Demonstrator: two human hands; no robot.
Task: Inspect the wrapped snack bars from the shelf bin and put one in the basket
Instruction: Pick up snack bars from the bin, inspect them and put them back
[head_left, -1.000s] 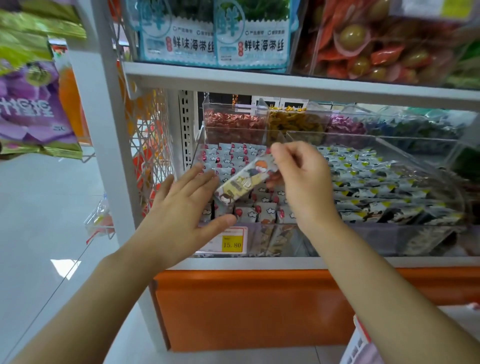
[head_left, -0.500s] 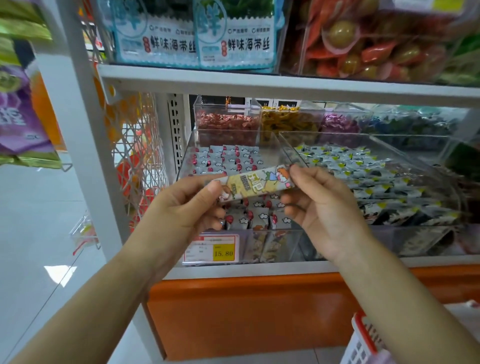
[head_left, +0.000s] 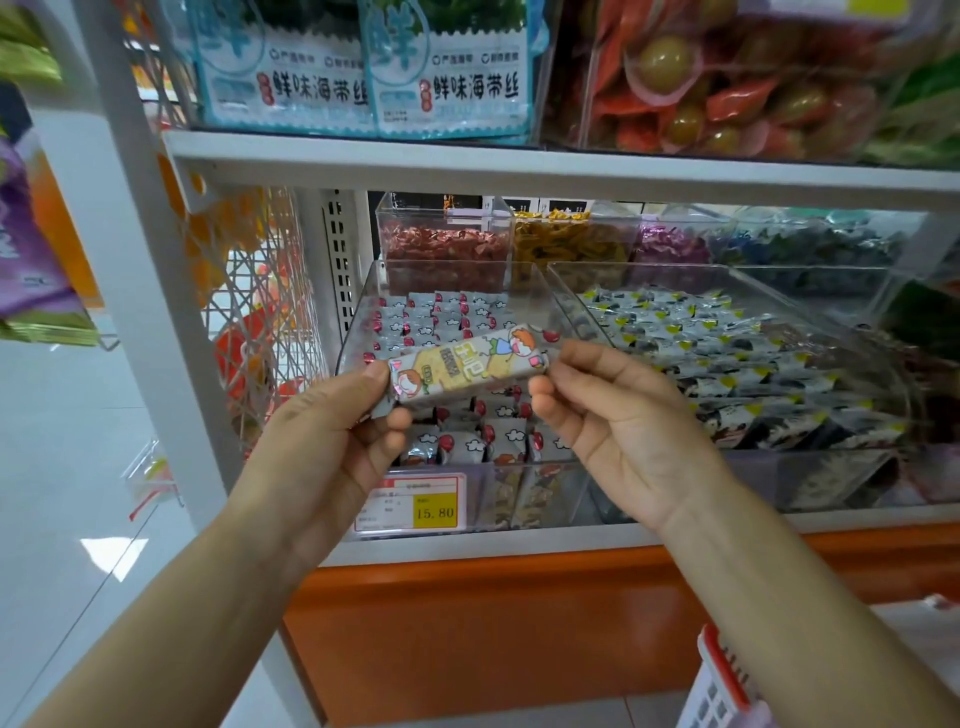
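Note:
A wrapped snack bar (head_left: 470, 365) with cartoon figures on a yellow and white wrapper is held level in front of the shelf. My left hand (head_left: 332, 436) pinches its left end between thumb and fingers. My right hand (head_left: 613, 421) pinches its right end. Behind the bar stands the clear shelf bin (head_left: 363, 312) with several small white and red wrapped bars (head_left: 452, 312). The white basket with a red rim (head_left: 719, 680) shows at the bottom right, under my right forearm.
A second clear bin (head_left: 857, 332) of dark and yellow packets stands to the right. A yellow price tag (head_left: 435, 512) reads 15.80. Smaller candy bins (head_left: 447, 244) line the back. An upper shelf (head_left: 519, 171) carries bagged snacks. The white upright post (head_left: 150, 291) stands left.
The bar went from tilted in my right hand alone to level between both hands. My left hand came up and took its left end. The basket rim has come into view.

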